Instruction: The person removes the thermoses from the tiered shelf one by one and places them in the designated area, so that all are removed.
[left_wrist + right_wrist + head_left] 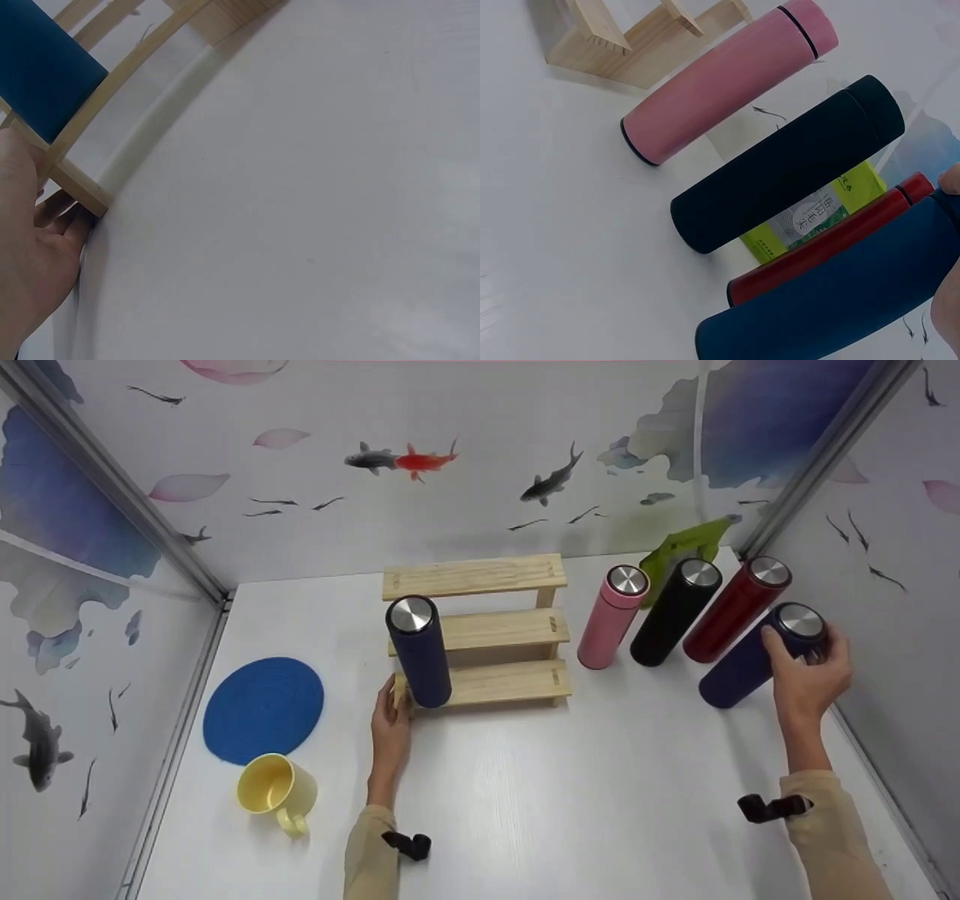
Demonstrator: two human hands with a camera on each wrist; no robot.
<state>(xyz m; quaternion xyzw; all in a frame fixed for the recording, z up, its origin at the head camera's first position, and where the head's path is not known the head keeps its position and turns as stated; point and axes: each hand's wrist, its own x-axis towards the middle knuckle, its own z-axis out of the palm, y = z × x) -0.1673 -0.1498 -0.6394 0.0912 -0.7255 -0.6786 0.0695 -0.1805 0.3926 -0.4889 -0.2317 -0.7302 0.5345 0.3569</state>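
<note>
A three-step wooden rack (517, 682) stands near the back wall, with a dark blue thermos (421, 660) upright at the left end of its lowest step. My left hand (390, 727) grips that step's left end, thumb above and fingers beneath in the left wrist view. At the right, my right hand (811, 679) holds a second dark blue thermos (739, 667) near its silver-topped lid. Beside it stand a red thermos (731, 611), a black thermos (671, 615) and a pink thermos (607, 626). Whether the held thermos touches the table is hard to tell.
A green pouch (817, 217) leans behind the black and red thermoses. On the left lie a round blue mat (262, 709) and a yellow mug (277, 791), its handle toward the front. Printed wall panels enclose the white table (570, 802) at the back and sides.
</note>
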